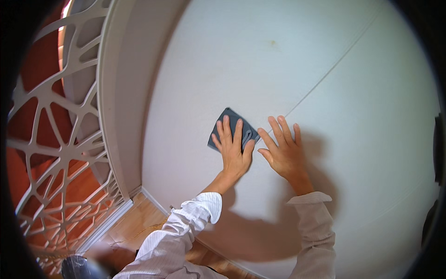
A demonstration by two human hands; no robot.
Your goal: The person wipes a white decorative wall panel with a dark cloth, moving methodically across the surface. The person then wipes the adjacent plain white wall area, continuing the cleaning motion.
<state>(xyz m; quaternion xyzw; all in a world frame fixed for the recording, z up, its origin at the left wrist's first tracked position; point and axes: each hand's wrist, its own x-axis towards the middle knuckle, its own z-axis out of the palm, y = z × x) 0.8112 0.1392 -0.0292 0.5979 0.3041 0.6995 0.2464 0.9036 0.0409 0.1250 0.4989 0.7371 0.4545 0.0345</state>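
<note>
A dark grey folded cloth (248, 130) lies flat against a pale wall (209, 76). My left hand (234, 150) presses on it, palm down with the fingers spread over the cloth. Just to the right, my right hand (284, 150) has its fingers apart and holds nothing; it is at the wall surface, near the cloth's right corner. A thin seam line (324, 78) runs up and right across the wall from between the hands. Higher up the wall shows a small yellowish spot (273, 42).
At the left stands a white openwork lattice panel (64, 151) with a frame, and reddish surfaces show behind it. Wooden flooring (139, 209) and a white baseboard (155, 201) lie below. A yellow cord (153, 227) is near my left sleeve. Dark objects edge the right rim.
</note>
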